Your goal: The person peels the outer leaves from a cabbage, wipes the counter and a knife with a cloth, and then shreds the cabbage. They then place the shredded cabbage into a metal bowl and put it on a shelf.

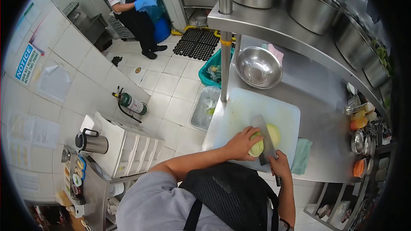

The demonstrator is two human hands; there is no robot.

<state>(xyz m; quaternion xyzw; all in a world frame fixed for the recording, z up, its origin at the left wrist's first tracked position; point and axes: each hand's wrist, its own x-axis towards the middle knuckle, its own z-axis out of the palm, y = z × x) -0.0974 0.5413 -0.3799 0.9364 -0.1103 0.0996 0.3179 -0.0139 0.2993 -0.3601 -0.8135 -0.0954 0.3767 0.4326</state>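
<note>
A white cutting board (237, 107) lies on the steel worktable, with a pale green cabbage in two pieces on it. My left hand (242, 144) is closed over the near left cabbage piece (257, 148). In my right hand (281, 165) is the dark handle of a broad-bladed kitchen knife (266, 142). Its blade stands between that piece and the other cabbage piece (274, 135), which rests to the right of the blade. Whether the blade touches the board cannot be made out.
A steel colander (258, 67) stands beyond the board. A green cloth (302, 156) lies at its right. Left of the table are a clear bin (204, 110) and a green-lined bin (210, 75). Pots (310, 6) line the overhead shelf (274, 21). A co-worker (132, 13) stands farther back.
</note>
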